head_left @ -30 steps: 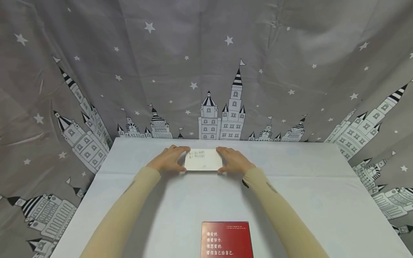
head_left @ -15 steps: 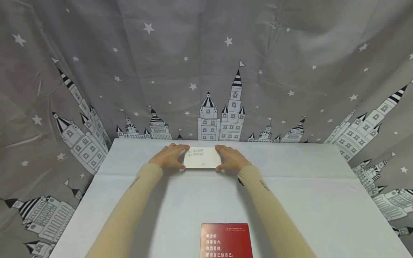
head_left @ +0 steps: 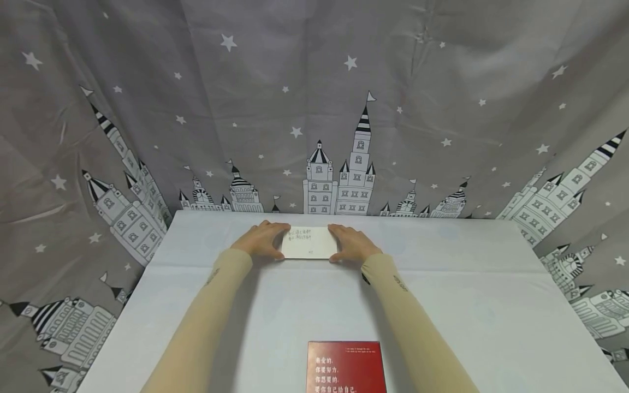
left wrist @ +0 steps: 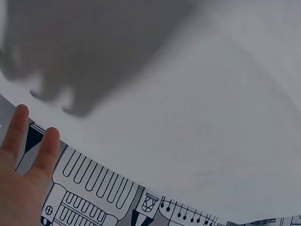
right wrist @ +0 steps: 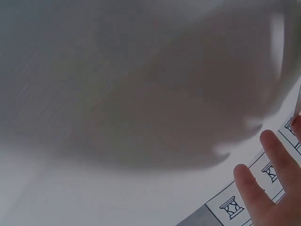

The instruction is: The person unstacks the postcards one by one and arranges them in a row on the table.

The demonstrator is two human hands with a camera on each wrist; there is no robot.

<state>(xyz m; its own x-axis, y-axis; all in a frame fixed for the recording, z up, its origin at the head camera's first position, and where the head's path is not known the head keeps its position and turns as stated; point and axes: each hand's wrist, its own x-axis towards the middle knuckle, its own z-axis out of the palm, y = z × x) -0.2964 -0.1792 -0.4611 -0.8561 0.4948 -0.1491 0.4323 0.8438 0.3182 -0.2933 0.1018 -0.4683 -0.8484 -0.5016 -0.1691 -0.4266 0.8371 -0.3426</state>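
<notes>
A white card (head_left: 309, 244) with two lines of handwriting at its upper left and a small mark near the bottom is held above the far part of the table. My left hand (head_left: 259, 240) pinches its left edge, thumb at the lower corner and fingers at the upper one. At the opposite edge my right hand (head_left: 355, 244) grips it the same way. In the left wrist view, two spread fingers (left wrist: 47, 150) show over the table edge. Spread fingers (right wrist: 277, 155) also appear in the right wrist view. Neither wrist view plainly shows the card.
A red, flat, square item (head_left: 346, 371) with white Chinese writing lies near the front, between my forearms, cut off by the frame. The white-covered table (head_left: 457, 305) ends at a grey curtain (head_left: 417, 109) printed with castles and stars.
Both forearms have drawn slightly inward, and the card looks a touch smaller than a second ago. The grip of both hands stays the same, and the red item lies where it was.
</notes>
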